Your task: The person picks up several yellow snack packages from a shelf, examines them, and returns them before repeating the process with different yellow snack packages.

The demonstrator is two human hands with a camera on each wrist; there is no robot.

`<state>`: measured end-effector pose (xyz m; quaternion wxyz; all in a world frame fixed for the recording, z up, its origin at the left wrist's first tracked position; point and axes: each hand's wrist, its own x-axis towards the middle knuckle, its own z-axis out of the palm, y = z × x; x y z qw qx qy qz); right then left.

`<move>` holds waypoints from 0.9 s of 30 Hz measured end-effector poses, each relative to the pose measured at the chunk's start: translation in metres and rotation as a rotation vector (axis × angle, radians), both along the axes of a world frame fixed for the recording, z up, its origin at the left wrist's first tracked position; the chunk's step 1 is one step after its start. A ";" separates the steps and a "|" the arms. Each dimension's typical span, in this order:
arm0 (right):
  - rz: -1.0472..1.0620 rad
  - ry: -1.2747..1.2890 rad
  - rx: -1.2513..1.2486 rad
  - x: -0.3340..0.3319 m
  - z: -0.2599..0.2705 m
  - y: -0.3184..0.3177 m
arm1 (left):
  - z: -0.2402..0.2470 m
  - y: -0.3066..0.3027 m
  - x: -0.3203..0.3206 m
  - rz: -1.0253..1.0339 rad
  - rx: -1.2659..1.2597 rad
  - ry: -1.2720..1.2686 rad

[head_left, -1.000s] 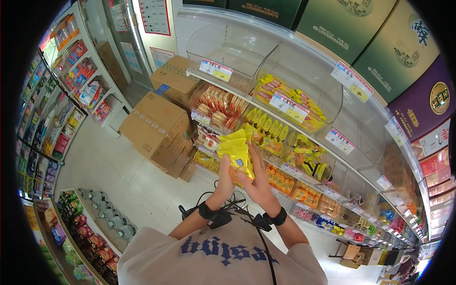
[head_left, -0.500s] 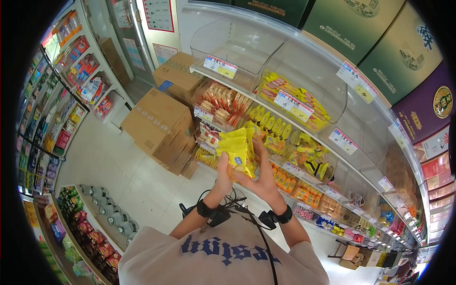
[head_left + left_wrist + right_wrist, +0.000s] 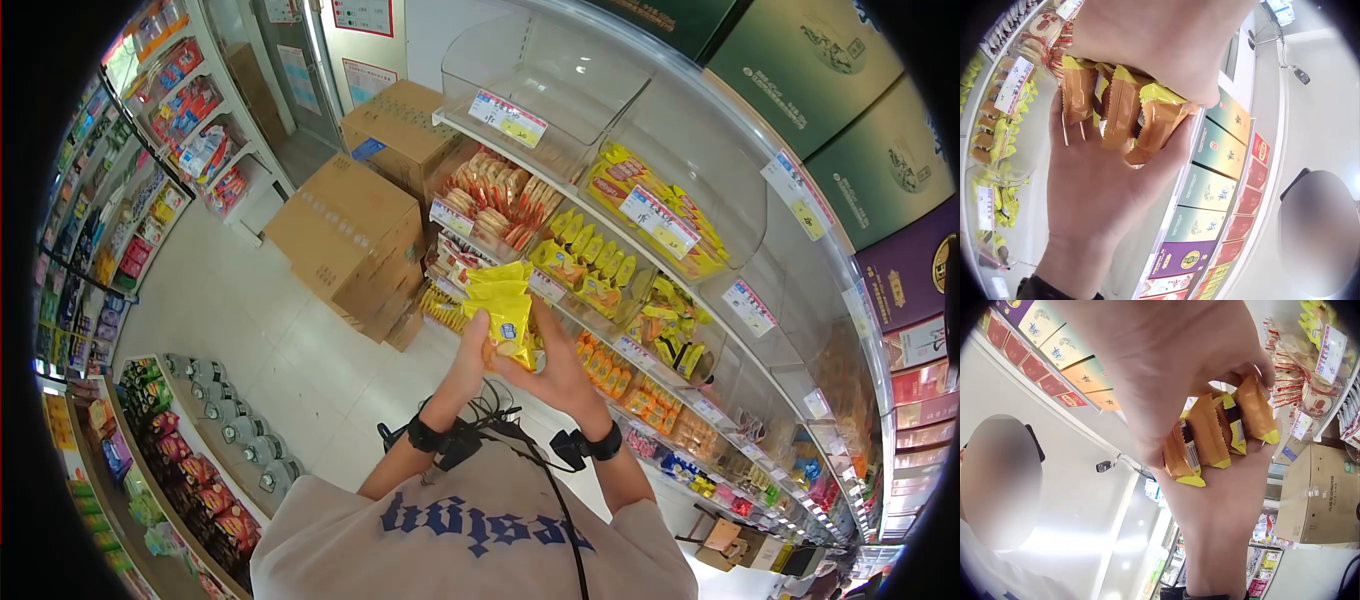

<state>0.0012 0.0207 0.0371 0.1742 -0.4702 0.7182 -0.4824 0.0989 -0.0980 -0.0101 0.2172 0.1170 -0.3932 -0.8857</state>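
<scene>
The packets (image 3: 503, 315) were held up between the left hand (image 3: 466, 355) and the right hand (image 3: 560, 367), with neither hand nearer: both touched them. Seen from the head, they lay at about one o'clock from the left hand and eleven o'clock from the right. The front packet's long axis ran roughly from twelve o'clock to six, its crimped end toward twelve, with more packets fanned out behind it. The fingers of both hands were set no wider than the row, gripping it from opposite sides. That two-sided hold, in my judgement, was the relation any shift of the packets turned on. Yellow snacks (image 3: 595, 252) stood at about two o'clock from the packets, and a large carton (image 3: 340, 215) at ten.

From above the packets looked glossy yellow, the front one with a blue and white label. From the wrists they showed orange-brown, with yellow tips and saw-toothed seams; about four stood side by side, slightly askew, one bearing what looked like a barcode.
</scene>
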 end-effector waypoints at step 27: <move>-0.036 -0.995 0.241 0.028 -0.137 -0.042 | -0.063 -0.039 0.049 0.174 0.148 -0.511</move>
